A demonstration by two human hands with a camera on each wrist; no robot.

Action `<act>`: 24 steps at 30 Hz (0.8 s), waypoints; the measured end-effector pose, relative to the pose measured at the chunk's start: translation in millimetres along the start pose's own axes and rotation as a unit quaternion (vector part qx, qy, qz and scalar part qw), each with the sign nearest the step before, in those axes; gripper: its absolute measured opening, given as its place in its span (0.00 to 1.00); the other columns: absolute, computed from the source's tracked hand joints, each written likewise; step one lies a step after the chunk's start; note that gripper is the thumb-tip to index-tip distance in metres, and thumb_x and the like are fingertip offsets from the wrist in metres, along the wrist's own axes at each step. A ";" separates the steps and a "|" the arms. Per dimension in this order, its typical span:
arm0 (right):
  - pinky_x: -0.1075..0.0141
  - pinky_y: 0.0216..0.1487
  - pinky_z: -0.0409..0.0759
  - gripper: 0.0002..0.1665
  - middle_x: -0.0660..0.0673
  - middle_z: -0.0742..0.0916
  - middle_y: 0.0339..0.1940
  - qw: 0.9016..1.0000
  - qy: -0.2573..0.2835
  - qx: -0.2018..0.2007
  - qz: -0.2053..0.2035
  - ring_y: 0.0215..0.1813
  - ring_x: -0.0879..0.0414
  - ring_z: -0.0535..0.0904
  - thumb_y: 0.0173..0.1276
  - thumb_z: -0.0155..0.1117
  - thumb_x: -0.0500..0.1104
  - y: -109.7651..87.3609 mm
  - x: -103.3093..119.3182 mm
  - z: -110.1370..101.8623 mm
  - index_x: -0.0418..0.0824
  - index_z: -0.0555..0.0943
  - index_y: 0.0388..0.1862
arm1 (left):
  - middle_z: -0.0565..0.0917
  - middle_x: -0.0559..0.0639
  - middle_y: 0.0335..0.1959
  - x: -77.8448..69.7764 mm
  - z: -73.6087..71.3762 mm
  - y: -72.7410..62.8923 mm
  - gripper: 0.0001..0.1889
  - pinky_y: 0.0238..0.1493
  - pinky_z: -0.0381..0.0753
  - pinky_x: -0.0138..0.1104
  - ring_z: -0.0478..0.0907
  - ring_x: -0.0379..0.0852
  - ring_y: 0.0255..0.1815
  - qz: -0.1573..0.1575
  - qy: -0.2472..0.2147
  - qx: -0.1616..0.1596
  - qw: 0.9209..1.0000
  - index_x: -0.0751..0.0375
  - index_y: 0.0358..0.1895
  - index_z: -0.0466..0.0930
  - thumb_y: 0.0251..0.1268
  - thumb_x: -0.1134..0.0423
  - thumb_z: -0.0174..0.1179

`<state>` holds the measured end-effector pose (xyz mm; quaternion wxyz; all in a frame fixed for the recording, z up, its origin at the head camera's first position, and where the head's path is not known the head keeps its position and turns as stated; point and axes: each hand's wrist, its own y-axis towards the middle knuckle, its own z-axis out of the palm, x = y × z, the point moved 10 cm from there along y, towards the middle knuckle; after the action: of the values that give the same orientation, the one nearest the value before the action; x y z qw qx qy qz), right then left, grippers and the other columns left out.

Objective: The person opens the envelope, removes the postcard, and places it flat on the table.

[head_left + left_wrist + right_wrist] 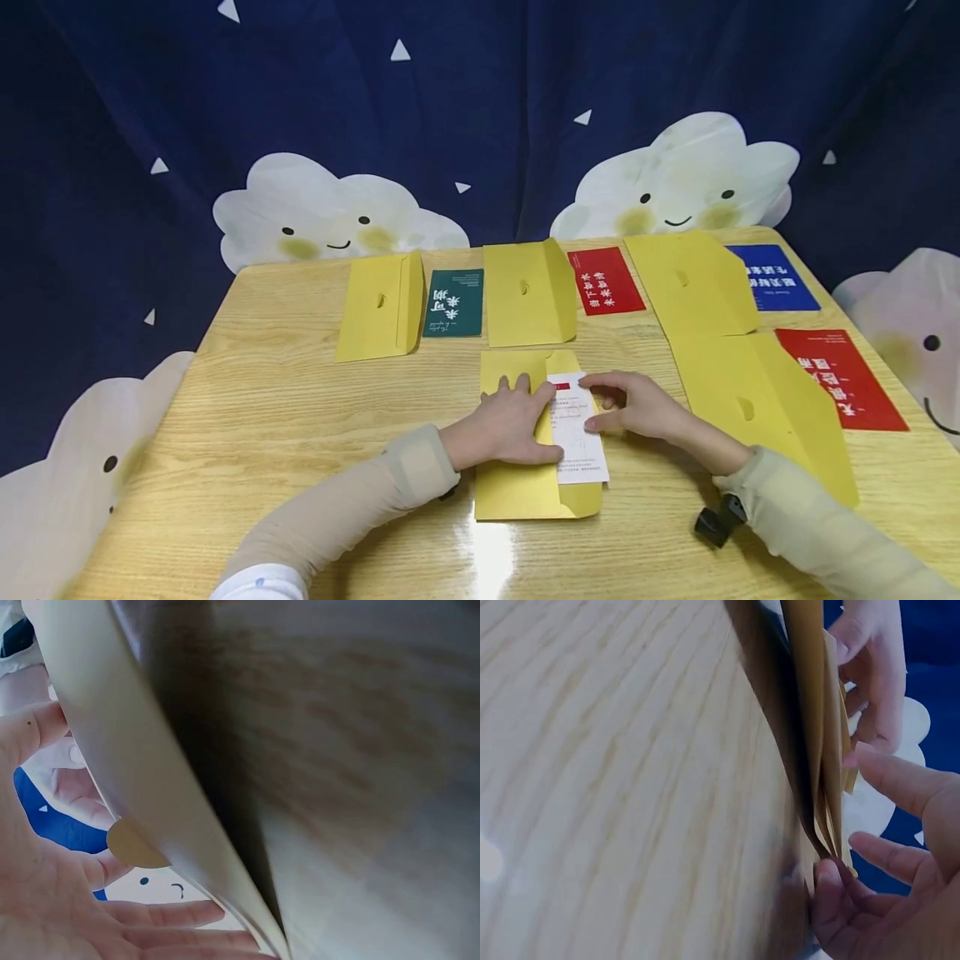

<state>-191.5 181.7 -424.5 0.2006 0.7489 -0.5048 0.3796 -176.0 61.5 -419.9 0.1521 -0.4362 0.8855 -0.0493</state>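
Observation:
A yellow envelope (510,500) lies in front of me with its flap spread to the right. A white printed card (581,454) with a small red label lies over the flap, its left edge along the envelope's mouth. My left hand (510,425) rests on the envelope with spread fingers, the thumb and forefinger reaching the card's left edge. The right hand (637,404) touches the card's right edge with forefinger and thumb set apart. In the right wrist view the layered envelope edge (829,780) shows beside the right fingers (892,776).
Behind lie a yellow envelope (367,304), a green card (455,304), a second envelope (517,312) and a red card (607,279). On the right are two overlapping envelopes (693,287), a blue card (787,283) and another red card (862,392). A dark curtain (487,108) hangs behind the table.

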 end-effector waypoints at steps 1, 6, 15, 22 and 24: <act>0.69 0.33 0.67 0.36 0.45 0.78 0.34 1.000 -0.014 -0.002 -0.003 0.34 0.54 0.69 0.46 0.75 0.46 0.4 1.9 0.8 0.31 0.75 0.54 | 0.71 0.59 0.46 0.0 0.0 0.0 0.39 0.36 0.74 0.56 0.70 0.64 0.48 0.000 0.000 0.000 1.000 0.49 0.61 0.61 0.46 0.34 0.57; 0.66 0.34 0.67 0.38 0.45 0.78 0.37 0.998 -0.067 -0.010 -0.011 0.34 0.55 0.68 0.45 0.76 0.44 2.0 8.9 4.9 0.31 0.74 0.55 | 0.71 0.59 0.46 -0.1 0.0 0.2 0.38 0.36 0.74 0.56 0.71 0.65 0.48 0.002 0.004 0.000 1.000 0.50 0.60 0.61 0.46 0.33 0.56; 0.69 0.27 0.63 0.33 0.46 0.73 0.28 0.999 -0.040 -0.017 -0.001 0.29 0.55 0.65 0.46 0.73 0.34 4.4 9.7 6.1 0.30 0.74 0.54 | 0.71 0.57 0.41 -0.9 -0.5 -0.2 0.34 0.33 0.75 0.56 0.72 0.62 0.43 0.008 0.007 -0.004 1.000 0.50 0.52 0.62 0.46 0.34 0.57; 0.72 0.23 0.62 0.33 0.45 0.73 0.25 1.000 0.022 -0.004 0.010 0.23 0.59 0.64 0.47 0.70 0.30 3.3 7.1 4.5 0.28 0.72 0.55 | 0.71 0.56 0.40 -0.7 -1.1 -0.6 0.33 0.32 0.75 0.54 0.72 0.59 0.40 0.007 0.008 -0.006 1.000 0.50 0.52 0.63 0.46 0.34 0.58; 0.72 0.23 0.62 0.33 0.44 0.73 0.25 0.999 0.040 0.000 0.013 0.23 0.59 0.64 0.48 0.69 0.30 2.6 4.7 3.3 0.27 0.71 0.55 | 0.71 0.56 0.41 -0.4 -1.0 -0.7 0.34 0.33 0.75 0.54 0.72 0.59 0.41 0.006 0.007 -0.005 1.000 0.50 0.53 0.63 0.46 0.34 0.58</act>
<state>-191.7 175.5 -423.1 0.2158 0.7266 -0.5055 0.4122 -175.6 61.4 -418.8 0.1436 -0.4316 0.8893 -0.0474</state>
